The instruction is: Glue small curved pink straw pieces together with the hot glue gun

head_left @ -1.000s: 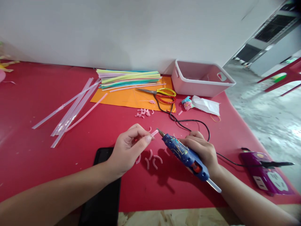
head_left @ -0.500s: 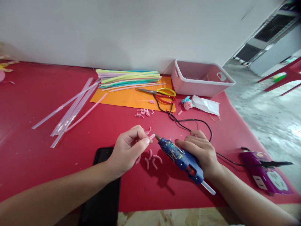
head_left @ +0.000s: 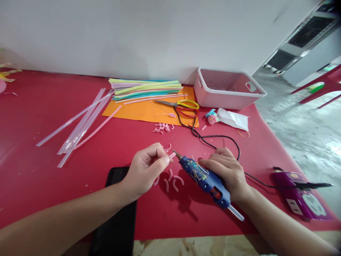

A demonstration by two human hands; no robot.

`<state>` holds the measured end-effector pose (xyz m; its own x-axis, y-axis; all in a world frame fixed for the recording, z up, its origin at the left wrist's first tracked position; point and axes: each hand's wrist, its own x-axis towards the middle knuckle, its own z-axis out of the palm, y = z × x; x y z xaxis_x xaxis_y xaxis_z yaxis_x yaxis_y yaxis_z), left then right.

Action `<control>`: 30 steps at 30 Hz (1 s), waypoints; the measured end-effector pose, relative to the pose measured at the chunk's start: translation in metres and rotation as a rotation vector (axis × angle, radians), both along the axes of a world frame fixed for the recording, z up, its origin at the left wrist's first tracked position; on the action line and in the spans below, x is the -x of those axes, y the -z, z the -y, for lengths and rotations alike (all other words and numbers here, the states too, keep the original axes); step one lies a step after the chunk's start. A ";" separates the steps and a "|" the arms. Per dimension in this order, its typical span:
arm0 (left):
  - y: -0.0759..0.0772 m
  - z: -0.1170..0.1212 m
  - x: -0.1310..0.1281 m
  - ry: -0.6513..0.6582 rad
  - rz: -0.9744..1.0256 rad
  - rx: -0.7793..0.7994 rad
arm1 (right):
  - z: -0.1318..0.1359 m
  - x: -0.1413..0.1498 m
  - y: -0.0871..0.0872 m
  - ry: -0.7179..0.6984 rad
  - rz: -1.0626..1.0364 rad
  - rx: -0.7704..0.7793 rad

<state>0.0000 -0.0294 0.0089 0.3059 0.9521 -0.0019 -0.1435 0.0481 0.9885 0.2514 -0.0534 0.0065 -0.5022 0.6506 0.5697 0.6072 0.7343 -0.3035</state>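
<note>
Between the thumb and fingers of my left hand (head_left: pixel 149 167) is a short pink pipe cleaner piece (head_left: pixel 172 155), its free end pointing right. My right hand (head_left: pixel 229 174) is wrapped round a blue hot glue gun (head_left: pixel 205 177) flecked with dried glue. The gun's metal nozzle is at the free end of the pink piece; whether they touch I cannot tell. A clear glue stick (head_left: pixel 236 213) pokes out of the gun's back. Below the hands lie several curved pink pieces (head_left: pixel 176 183), and a small heap of pink pieces (head_left: pixel 163 127) lies farther back.
Colourful pipe cleaners (head_left: pixel 146 89) and scissors (head_left: pixel 183 106) lie on an orange sheet (head_left: pixel 128 113). Clear glue sticks (head_left: pixel 85 124) are at left, a pink bin (head_left: pixel 226 96) at back right. A black cord (head_left: pixel 213 137) crosses near a purple box (head_left: pixel 301 199). A black phone (head_left: pixel 117 220) lies under my left forearm.
The glue gun in my right hand has shifted slightly left, and my left hand with the pink piece has moved a little left too. Over the last half second both are nearly still.
</note>
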 end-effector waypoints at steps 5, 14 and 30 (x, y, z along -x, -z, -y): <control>-0.005 0.000 -0.002 -0.011 -0.034 0.020 | -0.001 -0.001 0.000 -0.011 0.028 -0.032; -0.006 -0.001 -0.004 -0.035 -0.097 -0.028 | 0.000 -0.001 0.001 -0.030 0.022 -0.011; -0.006 -0.001 -0.005 -0.079 -0.156 -0.067 | 0.000 0.003 -0.003 -0.020 0.001 0.008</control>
